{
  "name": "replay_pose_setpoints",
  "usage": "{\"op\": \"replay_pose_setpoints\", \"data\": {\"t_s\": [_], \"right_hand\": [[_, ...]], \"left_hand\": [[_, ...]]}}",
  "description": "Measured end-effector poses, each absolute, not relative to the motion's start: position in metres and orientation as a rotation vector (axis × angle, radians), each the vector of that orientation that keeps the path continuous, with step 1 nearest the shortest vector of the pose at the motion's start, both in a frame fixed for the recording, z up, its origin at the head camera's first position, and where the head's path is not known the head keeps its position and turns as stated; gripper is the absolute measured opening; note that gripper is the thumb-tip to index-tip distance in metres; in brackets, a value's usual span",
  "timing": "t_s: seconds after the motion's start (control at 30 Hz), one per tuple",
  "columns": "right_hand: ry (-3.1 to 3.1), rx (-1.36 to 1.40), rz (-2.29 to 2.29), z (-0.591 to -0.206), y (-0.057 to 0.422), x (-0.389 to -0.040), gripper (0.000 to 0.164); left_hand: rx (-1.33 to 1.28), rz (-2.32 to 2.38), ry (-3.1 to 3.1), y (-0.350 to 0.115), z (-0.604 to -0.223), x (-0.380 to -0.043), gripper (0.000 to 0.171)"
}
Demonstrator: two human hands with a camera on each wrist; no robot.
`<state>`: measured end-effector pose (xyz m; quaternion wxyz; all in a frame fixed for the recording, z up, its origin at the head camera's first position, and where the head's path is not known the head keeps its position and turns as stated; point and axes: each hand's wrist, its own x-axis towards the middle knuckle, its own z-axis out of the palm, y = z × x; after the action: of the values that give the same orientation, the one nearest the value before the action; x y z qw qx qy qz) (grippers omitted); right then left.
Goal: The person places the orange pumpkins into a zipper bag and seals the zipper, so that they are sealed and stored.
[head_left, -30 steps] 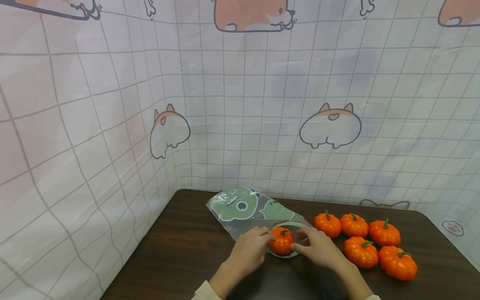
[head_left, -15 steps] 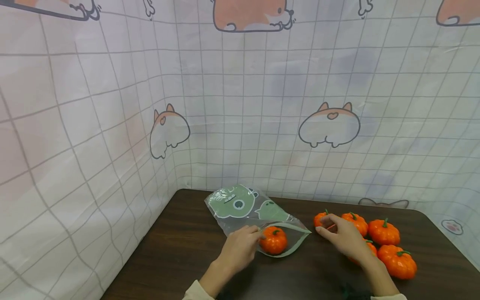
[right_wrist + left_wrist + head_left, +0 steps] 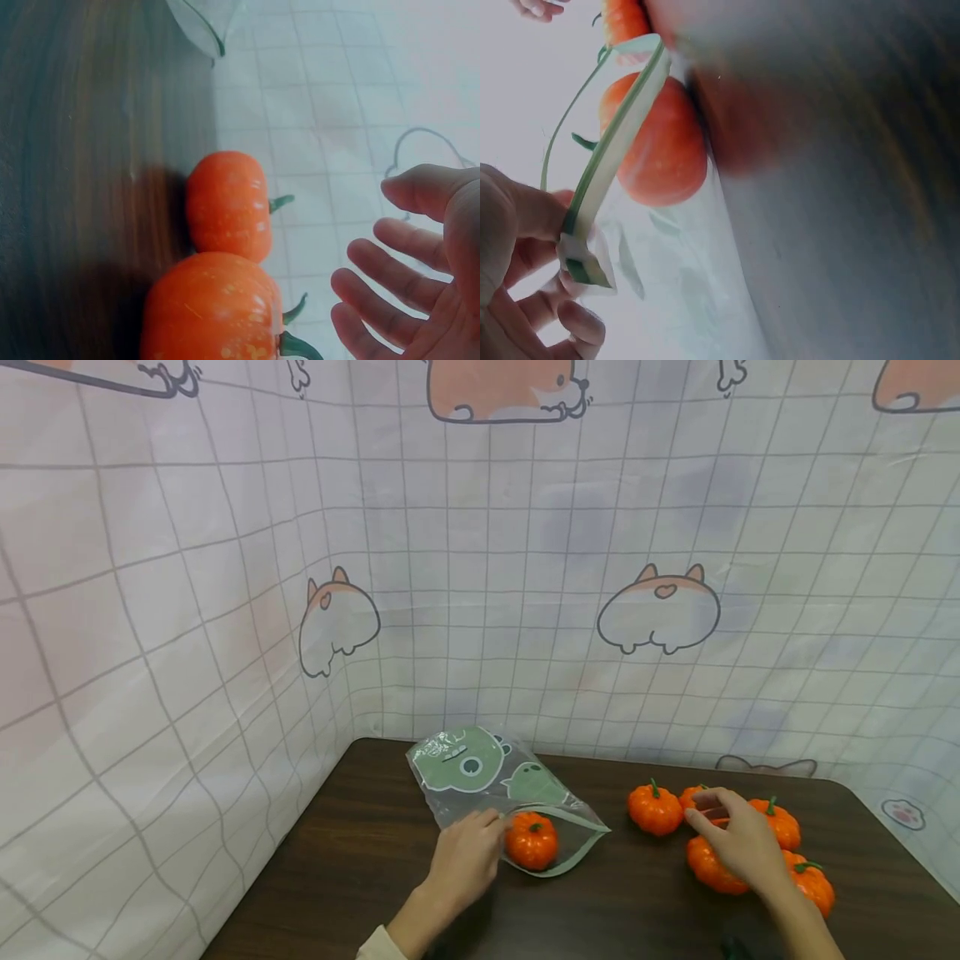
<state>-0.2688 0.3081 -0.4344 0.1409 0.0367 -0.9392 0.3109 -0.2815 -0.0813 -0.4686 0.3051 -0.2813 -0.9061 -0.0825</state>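
My left hand (image 3: 467, 853) pinches the rim of a clear plastic zip bag (image 3: 459, 768) printed with green cartoon figures. In the left wrist view, thumb and fingers grip one end of its green zip strip (image 3: 615, 142). Inside the bag's open mouth sits a small orange pumpkin (image 3: 532, 842) with a green stem. My right hand (image 3: 746, 843) hovers over the group of pumpkins at the right, fingers spread and holding nothing. It partly hides the back-middle pumpkin (image 3: 691, 797) and the front-left pumpkin (image 3: 708, 868). The right wrist view shows its open palm beside two pumpkins (image 3: 229, 202).
Other pumpkins stand close by: one at the group's left (image 3: 655, 810), one at its back right (image 3: 783, 827) and one at its front right (image 3: 813, 885). The dark wooden table (image 3: 345, 852) backs onto a grid-patterned curtain (image 3: 517, 593) with cartoon dogs.
My right hand has left the bag's mouth and moved right, past the leftmost pumpkin to over the group. My left hand and the bag with its pumpkin have shifted slightly left.
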Motion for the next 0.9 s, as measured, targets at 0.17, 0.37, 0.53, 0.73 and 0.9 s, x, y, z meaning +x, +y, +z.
{"op": "replay_pose_setpoints", "data": {"t_s": [0.17, 0.37, 0.53, 0.73, 0.9], "right_hand": [[-2.721, 0.100, 0.912, -0.432, 0.311, -0.267, 0.050], [-2.719, 0.103, 0.921, -0.430, 0.315, -0.269, 0.047], [-2.720, 0.080, 0.923, -0.429, 0.319, -0.269, 0.049], [-2.720, 0.078, 0.919, -0.427, 0.322, -0.269, 0.048], [-2.722, 0.069, 0.942, -0.427, 0.327, -0.269, 0.049]], "left_hand": [[-0.648, -0.243, -2.463, -0.080, -0.470, -0.279, 0.030], [-0.594, -0.197, -2.506, -0.079, -0.471, -0.278, 0.040], [-0.586, -0.180, -2.487, -0.081, -0.472, -0.279, 0.040], [-0.575, -0.237, -2.529, -0.082, -0.474, -0.280, 0.048], [-0.577, -0.319, -2.574, -0.081, -0.473, -0.281, 0.041]]}}
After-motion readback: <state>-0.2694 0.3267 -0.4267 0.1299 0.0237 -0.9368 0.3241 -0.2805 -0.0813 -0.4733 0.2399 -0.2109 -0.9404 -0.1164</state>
